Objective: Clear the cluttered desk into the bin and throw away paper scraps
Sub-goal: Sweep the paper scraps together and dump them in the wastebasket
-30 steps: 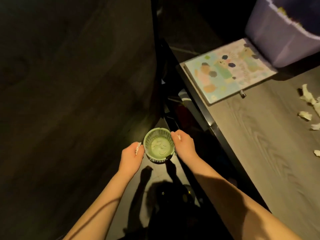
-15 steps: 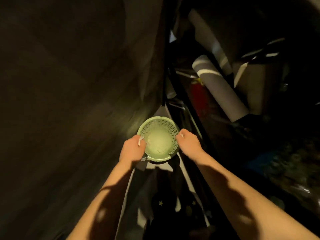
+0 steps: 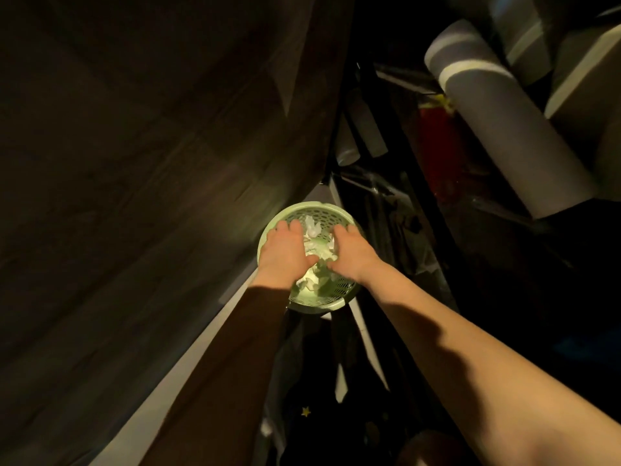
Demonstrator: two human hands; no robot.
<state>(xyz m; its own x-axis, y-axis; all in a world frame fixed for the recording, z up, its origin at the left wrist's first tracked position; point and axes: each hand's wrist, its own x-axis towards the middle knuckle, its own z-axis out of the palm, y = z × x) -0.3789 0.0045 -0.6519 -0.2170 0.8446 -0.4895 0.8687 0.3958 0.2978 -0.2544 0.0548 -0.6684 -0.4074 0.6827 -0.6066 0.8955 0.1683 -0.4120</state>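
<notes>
Paper scraps [image 3: 315, 244], white and crumpled, lie heaped inside the small green perforated wastebasket [image 3: 317, 302], which stands at the edge of the dark wood-look floor [image 3: 134, 169]. Both hands hover palm-down over its mouth. The left hand [image 3: 285, 252] and the right hand [image 3: 353, 255] are spread, fingers loosely extended and thumbs pointing toward each other, pinching nothing visible. The scraps show in the gap between them. A grey roll [image 3: 497, 129] with a pale band lies well apart at the upper right.

Single head-worn wide-angle view, facing steeply down, close above the green basket [image 3: 314, 207]
</notes>
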